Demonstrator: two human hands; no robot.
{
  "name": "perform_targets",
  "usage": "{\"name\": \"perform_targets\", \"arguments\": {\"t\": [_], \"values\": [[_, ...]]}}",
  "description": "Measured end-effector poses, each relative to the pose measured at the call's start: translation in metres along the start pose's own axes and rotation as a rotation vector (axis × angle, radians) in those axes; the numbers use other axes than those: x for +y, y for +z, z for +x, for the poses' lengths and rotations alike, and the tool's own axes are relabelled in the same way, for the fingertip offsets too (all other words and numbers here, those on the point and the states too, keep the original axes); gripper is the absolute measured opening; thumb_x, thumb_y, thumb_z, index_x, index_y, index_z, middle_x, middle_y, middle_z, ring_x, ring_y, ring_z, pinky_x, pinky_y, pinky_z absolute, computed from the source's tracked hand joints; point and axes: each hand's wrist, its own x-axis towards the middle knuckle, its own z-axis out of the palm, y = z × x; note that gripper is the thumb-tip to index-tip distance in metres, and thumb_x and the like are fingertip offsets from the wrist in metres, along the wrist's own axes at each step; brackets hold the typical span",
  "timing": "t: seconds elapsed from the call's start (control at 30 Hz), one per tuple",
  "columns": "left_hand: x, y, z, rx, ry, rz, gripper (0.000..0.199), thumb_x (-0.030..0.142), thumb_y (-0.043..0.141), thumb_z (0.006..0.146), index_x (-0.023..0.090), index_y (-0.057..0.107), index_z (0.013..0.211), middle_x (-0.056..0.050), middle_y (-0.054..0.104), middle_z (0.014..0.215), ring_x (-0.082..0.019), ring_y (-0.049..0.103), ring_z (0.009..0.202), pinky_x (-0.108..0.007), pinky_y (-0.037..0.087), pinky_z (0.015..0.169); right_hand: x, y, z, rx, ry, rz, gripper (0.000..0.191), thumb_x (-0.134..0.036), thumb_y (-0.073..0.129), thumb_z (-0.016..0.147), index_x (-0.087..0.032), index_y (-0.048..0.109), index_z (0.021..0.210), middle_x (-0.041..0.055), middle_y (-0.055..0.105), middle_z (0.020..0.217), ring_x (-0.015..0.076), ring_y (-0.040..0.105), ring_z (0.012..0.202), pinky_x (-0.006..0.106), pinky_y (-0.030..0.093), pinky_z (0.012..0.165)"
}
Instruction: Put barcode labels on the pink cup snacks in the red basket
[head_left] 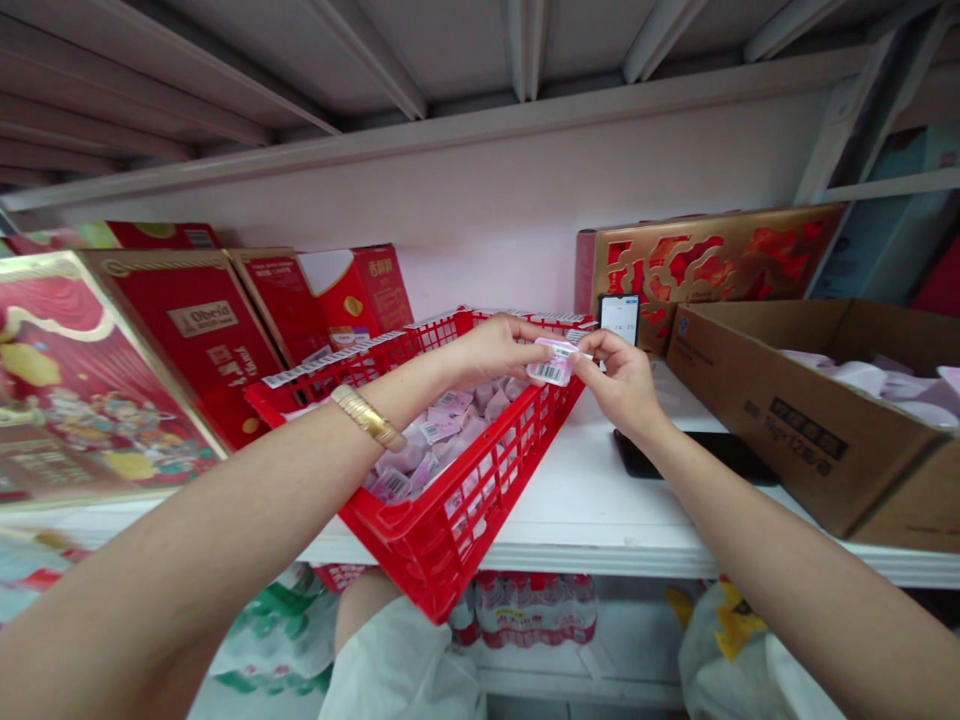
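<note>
Above the right rim of a red plastic basket (442, 525), my left hand (499, 352) grips a small pink-and-white pack (551, 362) with a barcode on its face. A gold bracelet (367, 417) circles that wrist. The thumb and fingers of my right hand (619, 375) are pinched at the pack's upper right edge. Many similar pink packs (450, 425) with barcodes fill the basket, partly hidden by my left forearm. White barcode label strips (337, 355) line the basket's far left rim.
The basket stands on a white shelf (555, 510), its near corner jutting past the edge. Red gift boxes (202, 320) stand left. At right are a phone (619, 315), a flat black object (697, 457) and a cardboard box (780, 400) with pale items. Bottled drinks (536, 610) sit below.
</note>
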Motion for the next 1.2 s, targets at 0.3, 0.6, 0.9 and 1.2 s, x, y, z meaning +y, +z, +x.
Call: {"name": "perform_targets", "arguments": {"t": [0.3, 0.6, 0.9, 1.2], "values": [[-0.004, -0.003, 0.002, -0.008, 0.041, 0.041, 0.027, 0.017, 0.068, 0.081, 0.016, 0.076, 0.107, -0.004, 0.075, 0.089, -0.011, 0.067, 0.079, -0.028, 0.057, 0.079, -0.001, 0.002, 0.0, -0.028, -0.018, -0.005, 0.018, -0.036, 0.066, 0.074, -0.022, 0.053, 0.072, -0.0038, 0.055, 0.064, 0.0118, 0.05, 0.059, 0.026, 0.043, 0.059], [0.027, 0.008, 0.0, -0.171, 0.03, 0.061, 0.054, 0.041, 0.08, 0.075, 0.022, 0.068, 0.124, -0.005, 0.075, 0.098, -0.015, 0.069, 0.079, -0.031, 0.059, 0.074, -0.067, -0.036, -0.003, -0.053, -0.269, -0.608, 0.011, -0.029, 0.06, 0.082, -0.022, 0.054, 0.077, -0.0008, 0.064, 0.072, 0.014, 0.058, 0.066, 0.028, 0.043, 0.068], [0.075, 0.121, 0.058, -0.4, 0.131, -0.165, 0.026, 0.018, 0.067, 0.088, 0.009, 0.069, 0.112, -0.013, 0.071, 0.115, -0.015, 0.067, 0.105, -0.035, 0.048, 0.104, -0.103, -0.149, -0.012, 0.189, -0.186, -0.933, 0.018, -0.039, 0.063, 0.083, -0.023, 0.058, 0.076, 0.0, 0.064, 0.066, 0.013, 0.053, 0.053, 0.027, 0.038, 0.054], [0.087, 0.124, 0.081, -0.108, 0.358, 0.487, 0.065, 0.014, 0.062, 0.083, 0.008, 0.045, 0.145, -0.018, 0.057, 0.141, -0.023, 0.061, 0.12, -0.032, 0.048, 0.101, -0.1, -0.201, -0.003, 0.253, 0.04, -1.304, 0.055, -0.038, 0.077, 0.074, -0.016, 0.062, 0.121, 0.0206, 0.069, 0.111, 0.0353, 0.064, 0.101, 0.048, 0.048, 0.084]]}}
